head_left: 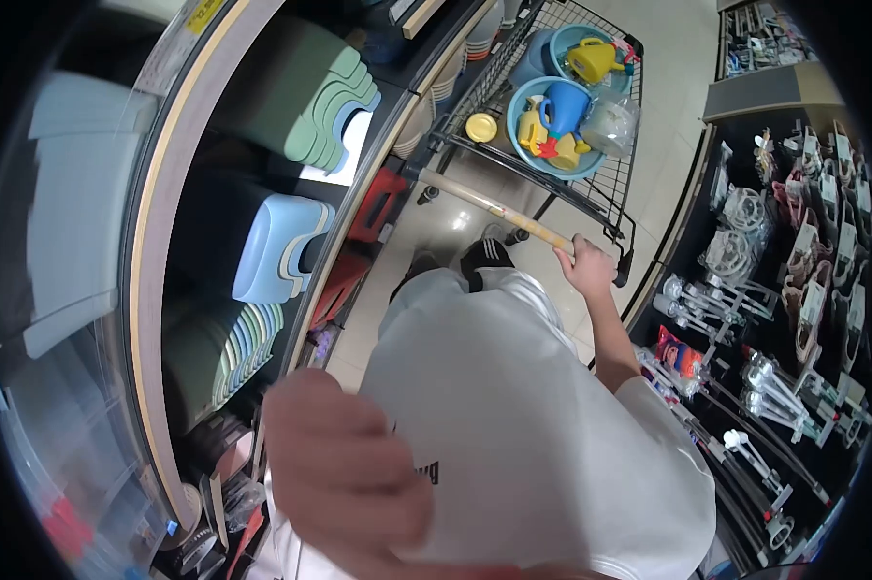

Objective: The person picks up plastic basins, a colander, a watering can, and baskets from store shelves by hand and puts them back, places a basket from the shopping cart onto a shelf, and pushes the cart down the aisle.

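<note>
My right hand [587,267] is wrapped round the right end of the shopping cart handle [494,208], a pale bar with a worn label. Close to the camera, at the lower left, my left hand [344,464] is raised in front of my white top, slightly blurred. Its fingers are curled into a fist, and no object shows in it. Inside the wire cart [622,198] are light blue basins [519,100]. They hold a blue watering can [566,106], yellow toy-like pieces [591,60] and a clear plastic-wrapped item [610,124]. A yellow round container [480,128] lies beside them.
Shelves on the left carry green plastic stools [310,106], a light blue stool [276,246], stacked pastel items [252,338] and red bins [376,203]. On the right, a rack holds hanging packaged goods [813,242] and metal hooks [774,391]. Tiled floor [673,126] runs beside the cart.
</note>
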`<state>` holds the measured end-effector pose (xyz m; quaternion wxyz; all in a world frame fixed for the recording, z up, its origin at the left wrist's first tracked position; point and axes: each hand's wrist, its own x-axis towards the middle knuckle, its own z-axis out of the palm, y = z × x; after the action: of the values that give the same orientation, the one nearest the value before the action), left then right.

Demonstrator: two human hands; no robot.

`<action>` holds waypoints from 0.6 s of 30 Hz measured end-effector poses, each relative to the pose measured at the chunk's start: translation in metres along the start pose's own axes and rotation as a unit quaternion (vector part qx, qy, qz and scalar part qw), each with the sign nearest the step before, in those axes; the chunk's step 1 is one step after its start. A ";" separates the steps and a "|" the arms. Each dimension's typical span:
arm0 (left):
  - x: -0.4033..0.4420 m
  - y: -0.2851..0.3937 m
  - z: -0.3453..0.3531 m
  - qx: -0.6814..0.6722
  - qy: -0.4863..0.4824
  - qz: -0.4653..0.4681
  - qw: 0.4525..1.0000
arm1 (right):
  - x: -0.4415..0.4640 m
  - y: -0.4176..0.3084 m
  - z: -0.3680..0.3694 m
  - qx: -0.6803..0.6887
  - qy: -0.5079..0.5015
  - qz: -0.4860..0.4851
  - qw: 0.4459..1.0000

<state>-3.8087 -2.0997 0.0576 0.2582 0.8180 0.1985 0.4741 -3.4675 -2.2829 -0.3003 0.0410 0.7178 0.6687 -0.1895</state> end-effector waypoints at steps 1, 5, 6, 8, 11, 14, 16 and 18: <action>-0.017 -0.017 0.011 -0.004 0.020 -0.011 1.000 | 0.002 0.007 0.001 0.019 0.003 -0.003 1.000; -0.098 -0.065 0.079 0.001 0.077 -0.441 0.894 | 0.007 0.024 -0.003 0.042 0.005 -0.010 0.999; -0.129 -0.079 0.093 0.000 0.104 -0.513 0.852 | 0.010 0.027 -0.004 0.035 0.016 -0.015 0.999; -0.200 -0.101 0.103 0.019 0.205 -0.586 0.784 | 0.017 0.034 -0.004 0.039 0.024 -0.042 0.998; -0.257 -0.104 0.056 0.332 0.307 -0.514 0.729 | 0.022 0.043 0.000 0.042 0.011 -0.021 0.999; -0.299 -0.101 -0.021 0.637 0.317 -0.387 0.587 | 0.029 0.050 0.003 0.032 -0.002 -0.018 0.999; -0.354 -0.108 -0.076 0.705 0.323 -0.442 0.450 | 0.034 0.052 -0.002 0.032 -0.010 -0.022 0.999; -0.413 -0.119 -0.132 0.520 0.381 -0.632 0.431 | 0.036 0.055 -0.010 0.032 -0.045 0.008 0.998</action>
<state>-4.1286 -2.2108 -0.2383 -0.0904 0.1808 0.9471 0.2491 -3.4104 -2.2512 -0.3140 0.0492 0.7147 0.6542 -0.2426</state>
